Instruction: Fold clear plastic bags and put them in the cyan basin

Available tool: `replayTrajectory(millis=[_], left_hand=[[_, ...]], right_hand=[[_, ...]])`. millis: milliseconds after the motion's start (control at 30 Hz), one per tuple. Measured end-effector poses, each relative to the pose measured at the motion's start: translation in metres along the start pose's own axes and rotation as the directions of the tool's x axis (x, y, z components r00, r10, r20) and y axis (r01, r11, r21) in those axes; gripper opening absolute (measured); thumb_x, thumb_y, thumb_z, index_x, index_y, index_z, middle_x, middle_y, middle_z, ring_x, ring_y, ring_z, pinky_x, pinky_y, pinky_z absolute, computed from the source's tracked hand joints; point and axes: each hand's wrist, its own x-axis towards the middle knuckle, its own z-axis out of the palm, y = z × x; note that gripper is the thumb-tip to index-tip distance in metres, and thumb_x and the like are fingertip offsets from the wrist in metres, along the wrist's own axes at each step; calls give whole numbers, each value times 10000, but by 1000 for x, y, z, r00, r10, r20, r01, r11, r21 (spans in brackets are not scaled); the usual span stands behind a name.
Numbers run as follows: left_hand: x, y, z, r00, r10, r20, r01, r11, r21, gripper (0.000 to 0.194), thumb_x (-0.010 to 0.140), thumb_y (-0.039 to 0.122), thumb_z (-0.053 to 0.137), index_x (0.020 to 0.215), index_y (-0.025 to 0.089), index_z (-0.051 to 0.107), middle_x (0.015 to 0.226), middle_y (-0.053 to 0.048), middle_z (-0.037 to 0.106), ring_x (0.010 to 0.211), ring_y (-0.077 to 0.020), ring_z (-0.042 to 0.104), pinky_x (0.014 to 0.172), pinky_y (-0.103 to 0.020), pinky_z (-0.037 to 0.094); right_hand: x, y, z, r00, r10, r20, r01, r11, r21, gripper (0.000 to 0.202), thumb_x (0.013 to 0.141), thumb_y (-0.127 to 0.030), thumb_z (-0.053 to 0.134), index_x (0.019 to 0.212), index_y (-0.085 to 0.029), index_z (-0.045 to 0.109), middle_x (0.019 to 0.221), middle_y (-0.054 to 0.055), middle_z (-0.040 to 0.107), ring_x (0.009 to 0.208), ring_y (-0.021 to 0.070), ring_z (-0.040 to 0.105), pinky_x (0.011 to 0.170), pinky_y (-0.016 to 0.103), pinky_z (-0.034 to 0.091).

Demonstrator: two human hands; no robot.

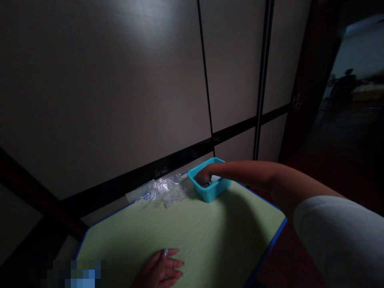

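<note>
1. Turquoise plastic forms the basket (217, 190), which stands near the far edge of the green table (180, 228), with the cupboard doors (144, 100) behind it.
2. The right hand (204, 176) is inside the basket, toward its left side, and the forearm (249, 173) passes over the rim from the right. The fingers are mostly hidden there, so I cannot judge how wide they are spread or whether they hold something.
3. Something pale (215, 178) shows in the basket beside the right hand.
4. The left hand (163, 268) is on the near left of the basket, well apart from it. Its fingers are parted and loosely bent, and no object is seen in them.
5. From the left hand, the basket lies farther away and to the right; the right hand is the nearer one. The basket's longer sides seem to run along the cupboard doors, but I am not certain.
6. Clear plastic bags (168, 190) lie crumpled to the left of the basket.
</note>
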Motion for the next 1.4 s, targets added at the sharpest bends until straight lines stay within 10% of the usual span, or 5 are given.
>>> replayTrajectory(millis=[467,800,933,1100,1400], left_hand=[[5,1,1,992,64,-113,-69,997,-41,504,583,549,789,890,163,682,766,-89,725,658,-236,676,678,-371,524],[7,6,-1,859,398,-321,-469,863,-186,416,655,513,704,813,130,678,505,47,488,383,-83,416,414,-229,285],[4,6,1,846,409,-341,-496,838,-226,409,674,519,691,797,130,664,512,52,472,392,-79,397,412,-225,269],[3,9,1,847,391,-360,-489,838,-242,381,687,488,689,802,126,656,563,33,515,444,-88,443,442,-223,301],[1,11,3,822,407,-398,-519,824,-230,424,669,529,690,787,124,649,579,27,520,462,-90,454,476,-235,316]], right_hand=[[-32,-25,-42,949,-89,-301,89,996,-14,243,834,-41,489,1021,-56,642,888,107,697,697,140,639,656,256,500],[-64,-126,-3,705,-535,-465,464,844,-268,255,904,-281,551,1105,-137,611,1047,94,641,913,182,603,802,291,468],[-31,-158,41,686,-560,-465,414,826,-383,402,877,-346,601,1236,-169,557,1208,129,572,1146,253,522,973,372,403],[57,-166,61,903,-178,-391,45,944,-326,721,820,-492,651,1448,-288,362,1477,156,350,1291,338,423,1005,434,376],[129,-183,54,825,38,-564,-237,929,-284,573,858,-299,603,1399,-293,414,1439,186,376,1305,389,374,909,522,428]])
